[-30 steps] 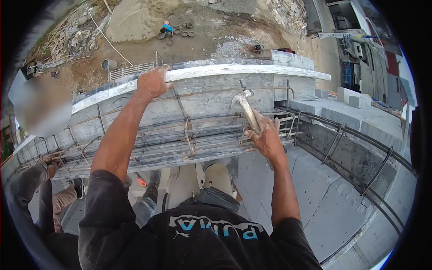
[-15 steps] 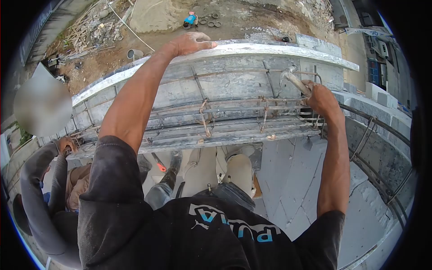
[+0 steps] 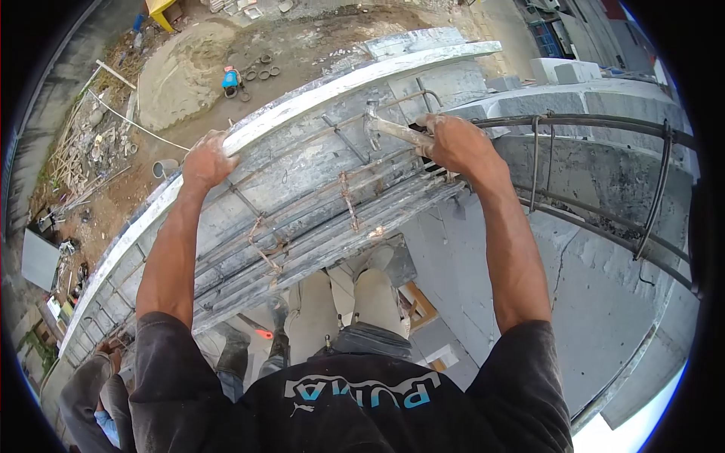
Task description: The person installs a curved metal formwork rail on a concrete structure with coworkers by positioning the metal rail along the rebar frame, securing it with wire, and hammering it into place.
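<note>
My right hand is closed round the handle of a claw hammer, whose metal head points left over the rebar. My left hand grips the top edge of a long pale formwork board, its fingers curled over the rim. Between that board and a lower plank runs a cage of thin steel rebar with upright ties. The far side of my left fingers is hidden.
Thick rebar crosses a block wall at right. A co-worker's sleeve shows at lower left. A red-handled tool lies near my legs. Far below the board are a sand heap and a person in blue.
My view has turned, so the board now slants up to the right. My left hand has shifted left along its edge. The hammer stays in my right hand.
</note>
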Available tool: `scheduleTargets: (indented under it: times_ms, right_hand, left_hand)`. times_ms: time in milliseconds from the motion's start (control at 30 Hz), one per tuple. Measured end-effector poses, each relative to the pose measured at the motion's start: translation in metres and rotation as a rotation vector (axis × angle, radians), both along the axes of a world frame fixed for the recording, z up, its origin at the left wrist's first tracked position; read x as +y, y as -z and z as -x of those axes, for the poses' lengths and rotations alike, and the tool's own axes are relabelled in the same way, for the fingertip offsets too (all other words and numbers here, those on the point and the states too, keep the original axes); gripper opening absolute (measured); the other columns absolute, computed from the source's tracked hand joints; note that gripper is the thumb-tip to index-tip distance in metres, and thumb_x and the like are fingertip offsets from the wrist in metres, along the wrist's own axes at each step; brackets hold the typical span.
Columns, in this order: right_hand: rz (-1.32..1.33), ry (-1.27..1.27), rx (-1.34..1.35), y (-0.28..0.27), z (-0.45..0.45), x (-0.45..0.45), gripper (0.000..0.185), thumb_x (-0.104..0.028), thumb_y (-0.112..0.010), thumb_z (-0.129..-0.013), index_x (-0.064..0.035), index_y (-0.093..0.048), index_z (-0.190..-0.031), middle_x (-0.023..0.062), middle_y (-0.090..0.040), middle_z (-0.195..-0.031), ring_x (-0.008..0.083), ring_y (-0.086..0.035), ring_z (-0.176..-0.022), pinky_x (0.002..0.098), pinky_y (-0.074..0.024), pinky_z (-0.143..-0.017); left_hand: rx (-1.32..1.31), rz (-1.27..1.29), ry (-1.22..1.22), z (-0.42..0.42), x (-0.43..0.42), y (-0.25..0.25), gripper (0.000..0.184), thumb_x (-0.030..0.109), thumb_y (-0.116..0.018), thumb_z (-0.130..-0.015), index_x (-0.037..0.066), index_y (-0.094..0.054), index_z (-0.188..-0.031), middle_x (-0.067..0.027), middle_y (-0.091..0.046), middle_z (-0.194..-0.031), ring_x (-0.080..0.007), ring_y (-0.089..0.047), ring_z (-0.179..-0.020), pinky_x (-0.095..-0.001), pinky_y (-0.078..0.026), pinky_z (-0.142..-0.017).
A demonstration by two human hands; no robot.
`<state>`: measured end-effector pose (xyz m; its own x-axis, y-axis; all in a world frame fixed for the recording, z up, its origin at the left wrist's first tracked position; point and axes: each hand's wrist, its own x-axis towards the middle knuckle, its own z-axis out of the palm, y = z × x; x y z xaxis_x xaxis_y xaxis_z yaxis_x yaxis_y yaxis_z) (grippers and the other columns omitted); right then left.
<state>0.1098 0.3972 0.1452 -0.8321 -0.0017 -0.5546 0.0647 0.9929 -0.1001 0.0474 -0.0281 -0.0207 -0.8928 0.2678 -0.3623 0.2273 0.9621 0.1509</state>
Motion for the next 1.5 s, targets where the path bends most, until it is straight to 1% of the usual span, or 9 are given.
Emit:
scheduleTargets:
  times_ms: [167, 267, 467, 567, 1067, 1133, 1267, 1367, 1500]
  right_hand:
    - [-0.008, 0.186, 0.068, -0.034, -0.017, -0.006, 0.043, -0.036, -0.066, -0.094, -0.0086, -0.066, -0.128, 0.0213, -0.07, -0.119, 0.0381, -0.066, -0.113, 0.0473, -0.0524, -0.097]
    - [0.074, 0.169, 0.269, -0.029, -0.033, 0.003, 0.05, -0.036, -0.07, -0.092, -0.0049, -0.064, -0.132, 0.0206, -0.069, -0.124, 0.037, -0.064, -0.118, 0.0457, -0.0503, -0.101]
    - [0.159, 0.287, 0.415, -0.053, -0.043, -0.007, 0.052, -0.029, -0.071, -0.092, -0.0002, -0.062, -0.134, 0.0205, -0.068, -0.128, 0.0367, -0.061, -0.123, 0.0438, -0.0477, -0.106]
    - [0.155, 0.162, 0.516, -0.052, -0.053, 0.001, 0.051, -0.026, -0.073, -0.091, -0.0001, -0.062, -0.134, 0.0211, -0.068, -0.127, 0.037, -0.06, -0.124, 0.0431, -0.0472, -0.107]
    - [0.372, 0.31, 0.586, -0.136, -0.184, -0.001, 0.042, -0.028, -0.075, -0.09, -0.0105, -0.069, -0.128, 0.0128, -0.07, -0.125, 0.0329, -0.063, -0.122, 0.0456, -0.0492, -0.104]
    - [0.336, 0.375, 0.648, -0.153, -0.209, 0.004, 0.041, -0.028, -0.076, -0.09, -0.012, -0.07, -0.127, 0.0116, -0.07, -0.125, 0.0323, -0.064, -0.121, 0.046, -0.0496, -0.103]
    - [-0.018, 0.483, 0.875, -0.186, -0.26, -0.004, 0.03, -0.025, -0.074, -0.093, -0.0128, -0.074, -0.12, 0.006, -0.074, -0.117, 0.0295, -0.067, -0.116, 0.0427, -0.0511, -0.102]
    - [-0.08, 0.334, 0.837, -0.224, -0.281, 0.007, 0.033, -0.029, -0.075, -0.092, -0.015, -0.073, -0.122, 0.0084, -0.073, -0.12, 0.0311, -0.066, -0.118, 0.042, -0.0514, -0.102]
    - [-0.073, 0.576, 0.964, -0.269, -0.324, 0.028, 0.041, -0.039, -0.073, -0.093, -0.0134, -0.071, -0.125, 0.0142, -0.071, -0.123, 0.0332, -0.065, -0.12, 0.0438, -0.0515, -0.1]
  left_hand:
    - [0.011, -0.039, 0.002, 0.003, 0.001, 0.005, 0.062, 0.038, -0.075, -0.083, 0.007, -0.061, -0.135, -0.0096, -0.061, -0.136, -0.0293, -0.058, -0.128, -0.0402, -0.047, -0.108]
    - [0.018, -0.042, 0.0, 0.002, -0.001, 0.01, 0.061, 0.038, -0.075, -0.083, 0.007, -0.061, -0.134, -0.0097, -0.061, -0.135, -0.0294, -0.058, -0.127, -0.0406, -0.048, -0.108]
    - [0.036, -0.014, 0.006, 0.001, -0.001, 0.008, 0.062, 0.039, -0.076, -0.083, 0.006, -0.061, -0.134, -0.0095, -0.061, -0.136, -0.0298, -0.059, -0.127, -0.0411, -0.048, -0.107]
    - [0.05, -0.012, 0.026, 0.001, -0.003, 0.012, 0.063, 0.04, -0.075, -0.083, 0.006, -0.06, -0.134, -0.0101, -0.061, -0.136, -0.0301, -0.058, -0.127, -0.0411, -0.048, -0.107]
    - [0.035, -0.015, 0.001, 0.001, -0.003, 0.008, 0.063, 0.04, -0.075, -0.082, 0.006, -0.06, -0.133, -0.0121, -0.062, -0.135, -0.0319, -0.06, -0.126, -0.0419, -0.049, -0.106]
    - [0.051, -0.019, 0.032, 0.005, -0.007, 0.017, 0.063, 0.039, -0.075, -0.082, 0.004, -0.06, -0.132, -0.013, -0.062, -0.134, -0.0331, -0.06, -0.124, -0.043, -0.05, -0.105]
    - [-0.018, 0.032, 0.012, 0.02, -0.028, 0.066, 0.072, 0.039, -0.077, -0.083, 0.0, -0.054, -0.139, -0.0221, -0.059, -0.137, -0.0376, -0.056, -0.129, -0.0453, -0.046, -0.108]
    - [0.042, -0.043, 0.059, 0.02, -0.032, 0.062, 0.077, 0.037, -0.079, -0.082, -0.002, -0.052, -0.142, -0.0238, -0.059, -0.139, -0.0395, -0.055, -0.131, -0.0461, -0.044, -0.111]
    - [0.14, -0.039, 0.127, 0.022, -0.033, 0.062, 0.077, 0.037, -0.08, -0.081, -0.002, -0.052, -0.141, -0.0248, -0.061, -0.135, -0.0421, -0.056, -0.127, -0.0486, -0.045, -0.108]
